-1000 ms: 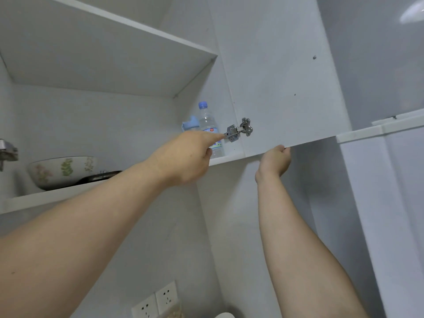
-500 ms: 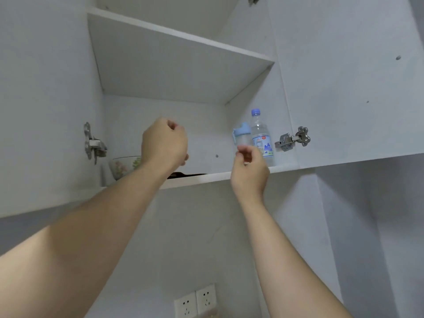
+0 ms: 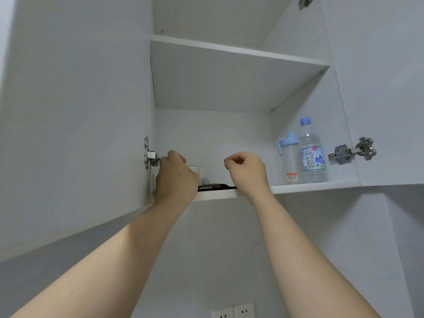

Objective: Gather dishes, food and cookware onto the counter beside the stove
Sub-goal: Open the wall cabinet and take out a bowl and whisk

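Knuckles toward the camera, a person's left hand sits at the left end of the lower shelf, beside a door hinge. It covers most of a bowl lying just behind it, so whether it grips the bowl cannot be told. A dark pan lies flat along the shelf edge. At the pan's right end the right hand is fisted on nothing. Two bottles stand farther right.

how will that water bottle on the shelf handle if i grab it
The bottle stands tall and narrow on the shelf, so a nudge could probably tip it. Its thin clear plastic will likely flex under a squeeze. Capped, it shouldn't spill.
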Motion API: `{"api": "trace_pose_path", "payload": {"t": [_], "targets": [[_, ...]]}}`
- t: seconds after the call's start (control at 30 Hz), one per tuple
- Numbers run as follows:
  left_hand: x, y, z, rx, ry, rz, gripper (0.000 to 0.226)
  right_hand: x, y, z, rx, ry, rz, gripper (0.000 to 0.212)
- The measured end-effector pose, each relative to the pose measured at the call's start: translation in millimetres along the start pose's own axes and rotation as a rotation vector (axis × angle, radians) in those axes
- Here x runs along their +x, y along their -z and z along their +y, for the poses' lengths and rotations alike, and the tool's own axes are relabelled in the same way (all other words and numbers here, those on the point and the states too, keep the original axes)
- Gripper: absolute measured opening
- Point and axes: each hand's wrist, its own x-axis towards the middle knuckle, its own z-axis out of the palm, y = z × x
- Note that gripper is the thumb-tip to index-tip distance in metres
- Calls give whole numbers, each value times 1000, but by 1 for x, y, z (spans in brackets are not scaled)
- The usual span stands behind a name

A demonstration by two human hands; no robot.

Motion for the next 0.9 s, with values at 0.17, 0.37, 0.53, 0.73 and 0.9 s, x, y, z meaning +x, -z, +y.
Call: {"api": "trace_pose_path", "payload": {"t": [0.17,0.37,0.53,0.73,0.9], "targets": [[10,-1,-5,-11,-3,-20,32,-10,-1,-5,-30,121,-231,14],[16,-4,-8,-5,13,-36,25,-27,-13,-14,-311,245,-388,35],[15,-4,-8,14,1,-19,27,-30,-11,-14,-262,242,-367,30],[16,-6,-6,86,41,-34,38,-32,-10,-7,-303,264,-371,37],[24,-11,2,225,128,-105,45,-27,-3,-3,-305,275,-419,31]]}}
